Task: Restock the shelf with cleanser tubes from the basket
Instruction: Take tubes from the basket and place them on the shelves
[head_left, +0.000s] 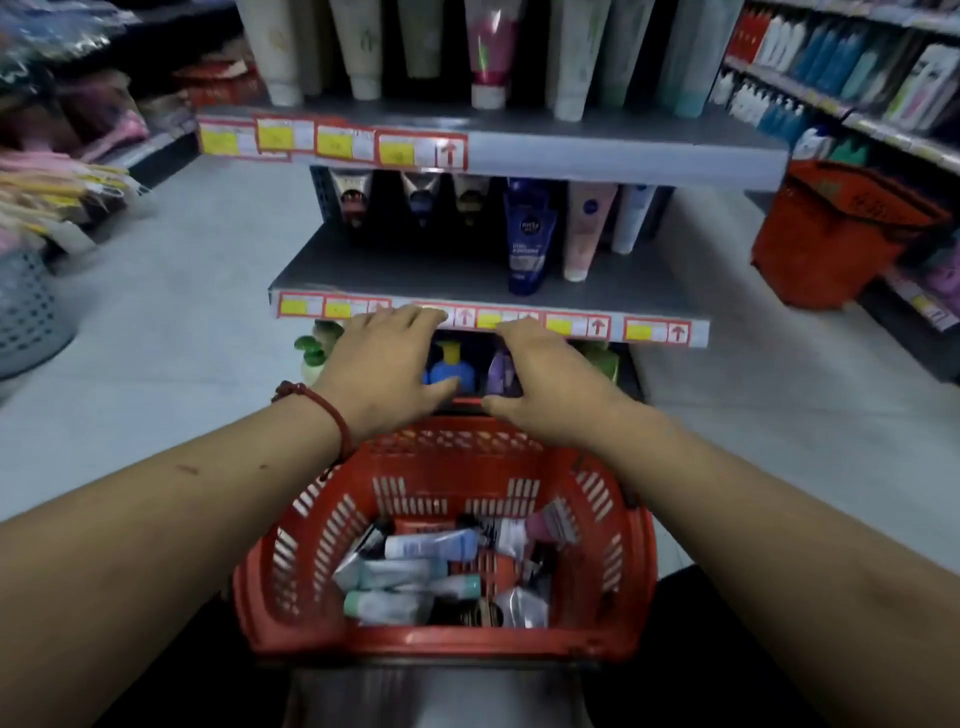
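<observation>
A red basket (631, 561) sits right in front of me, with several cleanser tubes (415, 571) lying in it, white, teal, pink and dark. Both arms reach over it to the lowest shelf. My left hand (384, 364) is palm down with fingers spread, its fingertips at the grey middle shelf's (395, 265) price strip and its thumb beside a blue bottle with a yellow cap (449, 366). My right hand (545, 379) curls around a purple tube (500, 371) under that shelf edge. On the middle shelf stand a dark blue tube (530, 234), a pink one (584, 228) and a white one (631, 218).
The top shelf (597, 150) carries a row of tall tubes standing on their caps. A second red basket (831, 234) stands on the floor at the right beside another shelving unit. A grey basket (26, 312) and packaged goods are at the left. Green-capped bottles (311, 353) stand on the lowest shelf.
</observation>
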